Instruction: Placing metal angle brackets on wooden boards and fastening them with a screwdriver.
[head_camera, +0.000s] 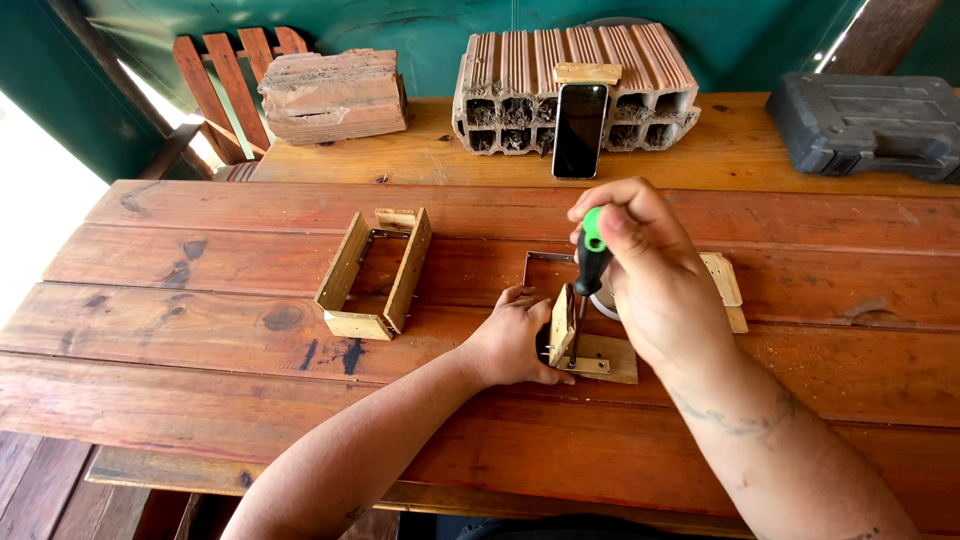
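Our right hand (640, 262) wraps its fingers tight around the green-and-black handle of a screwdriver (586, 285), while our left hand (515, 345) presses curled fingers against a small upright wooden piece (562, 325) to steady it. We judge a screw is being driven into the flat piece (610, 357) just below; next we need steady downward pressure and turning. The screwdriver stands nearly upright, tip down. Beyond our left fingers lies an open wooden frame (375, 275).
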